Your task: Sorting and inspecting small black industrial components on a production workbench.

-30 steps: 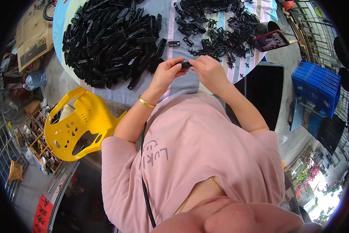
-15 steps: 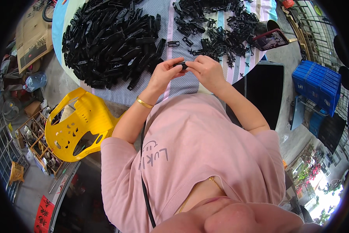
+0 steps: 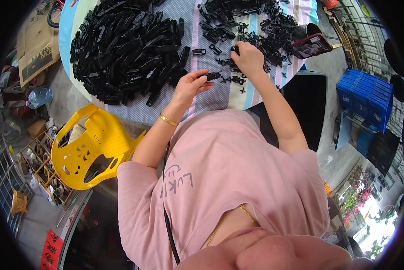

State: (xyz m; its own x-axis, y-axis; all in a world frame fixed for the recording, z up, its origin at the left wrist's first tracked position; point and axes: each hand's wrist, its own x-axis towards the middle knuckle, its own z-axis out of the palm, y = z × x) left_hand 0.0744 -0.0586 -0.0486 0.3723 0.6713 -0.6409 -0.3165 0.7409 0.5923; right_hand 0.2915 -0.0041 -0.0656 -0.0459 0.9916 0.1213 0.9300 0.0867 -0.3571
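My left hand (image 3: 192,87) is closed on a long black plastic piece (image 3: 214,76), pinched between thumb and fingers above the near part of the tablecloth. A gold bangle circles that wrist. Farther to the right, my right hand (image 3: 250,60) reaches down among the loose small parts, its fingers pinched at a small black plastic part (image 3: 235,50) that they mostly hide. A large heap of long black plastic pieces (image 3: 125,49) lies to the left of my hands. Small black frame-like parts (image 3: 274,40) are scattered to the right and beyond.
The round table wears a striped and dotted cloth (image 3: 134,112). At its right edge a phone (image 3: 312,46) leans by a dark cylinder (image 3: 306,31). A yellow plastic chair (image 3: 92,144) stands to the left, blue crates (image 3: 364,96) to the right. A black cable (image 3: 168,216) hangs along my shirt.
My hands were together over a black piece. Now the right hand has moved away, right and farther out, into the small parts. The left hand keeps the piece, nearly in place.
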